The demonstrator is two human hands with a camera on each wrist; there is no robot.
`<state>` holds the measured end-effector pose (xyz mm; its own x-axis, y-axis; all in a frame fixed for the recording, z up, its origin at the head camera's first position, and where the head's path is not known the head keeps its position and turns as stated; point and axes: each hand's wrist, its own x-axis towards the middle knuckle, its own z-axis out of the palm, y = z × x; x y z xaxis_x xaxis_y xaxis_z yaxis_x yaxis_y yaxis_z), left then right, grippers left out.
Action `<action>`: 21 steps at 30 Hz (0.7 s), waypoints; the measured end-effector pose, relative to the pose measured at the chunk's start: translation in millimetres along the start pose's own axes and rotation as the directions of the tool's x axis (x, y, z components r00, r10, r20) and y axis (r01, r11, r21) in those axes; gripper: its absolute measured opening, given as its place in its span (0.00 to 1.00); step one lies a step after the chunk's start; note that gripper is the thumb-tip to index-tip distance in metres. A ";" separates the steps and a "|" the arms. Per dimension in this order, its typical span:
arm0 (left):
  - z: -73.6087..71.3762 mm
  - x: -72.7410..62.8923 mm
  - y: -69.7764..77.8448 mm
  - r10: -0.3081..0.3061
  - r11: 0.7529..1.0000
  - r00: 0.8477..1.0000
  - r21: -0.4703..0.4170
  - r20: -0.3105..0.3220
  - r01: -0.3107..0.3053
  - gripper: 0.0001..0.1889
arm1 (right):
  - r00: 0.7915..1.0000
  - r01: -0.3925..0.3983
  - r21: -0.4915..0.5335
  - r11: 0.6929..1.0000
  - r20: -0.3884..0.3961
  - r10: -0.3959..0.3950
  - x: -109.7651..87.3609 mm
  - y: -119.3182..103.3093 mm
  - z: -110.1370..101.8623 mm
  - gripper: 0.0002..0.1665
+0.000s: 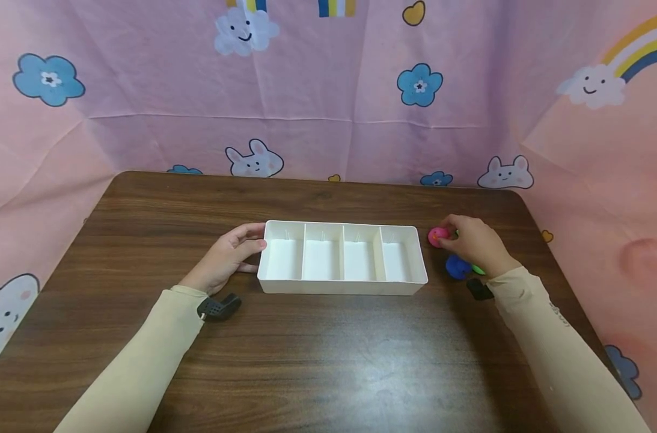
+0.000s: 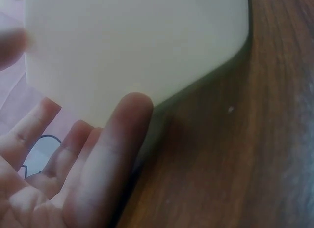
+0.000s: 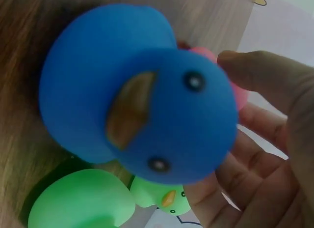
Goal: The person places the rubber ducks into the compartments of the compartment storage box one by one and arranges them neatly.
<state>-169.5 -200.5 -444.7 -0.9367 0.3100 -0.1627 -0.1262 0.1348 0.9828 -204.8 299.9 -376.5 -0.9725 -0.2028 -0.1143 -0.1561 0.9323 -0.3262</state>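
A white box with divided compartments (image 1: 341,287) stands on the table. At its left end is my left hand (image 1: 222,255), its nearly straight fingers touching the end wall and corner. In the left wrist view, one fingertip (image 2: 135,102) presses the box's plain outer wall (image 2: 147,41). To the right of the box, my right hand (image 1: 476,243) pinches a pink rubber duck (image 1: 437,236) between thumb and fingers. Just below that hand sits a blue rubber duck (image 1: 458,267), large in the right wrist view, where it hides most of the pink one.
Green rubber ducks lie by the blue one: a larger green body (image 3: 81,201) and a smaller green duck with an orange beak (image 3: 169,198). The brown wooden table (image 1: 306,361) ends at a patterned pink and purple cloth (image 1: 317,84) behind and at the sides.
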 end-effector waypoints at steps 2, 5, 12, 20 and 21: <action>0.6 -0.8 0.9 -0.001 1.000 1.000 0.004 0.001 0.001 0.30 | 1.000 0.008 -0.011 1.000 -0.008 -0.008 0.6 0.7 1.0 0.20; 0.8 -1.4 1.5 0.000 1.000 1.000 0.005 0.003 0.000 0.31 | 0.999 0.029 -0.027 0.999 -0.023 -0.030 1.3 1.2 2.4 0.19; 0.4 0.5 -0.5 0.006 1.000 1.000 -0.009 0.005 -0.006 0.30 | 0.997 0.053 -0.091 0.994 -0.047 -0.057 2.2 1.0 5.2 0.20; 0.9 0.7 0.7 0.005 1.000 1.000 -0.008 0.001 -0.005 0.29 | 0.999 0.012 -0.019 1.000 -0.033 -0.013 5.4 -1.0 4.0 0.22; 0.9 0.5 1.0 0.004 1.000 1.000 -0.005 0.000 -0.004 0.30 | 1.000 -0.001 0.004 1.000 -0.028 0.001 5.6 -1.2 3.4 0.22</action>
<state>-169.8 -199.3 -443.9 -0.9372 0.3104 -0.1588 -0.1241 0.1288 0.9839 -209.5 296.7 -379.9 -0.9772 -0.1933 -0.0881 -0.1546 0.9314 -0.3295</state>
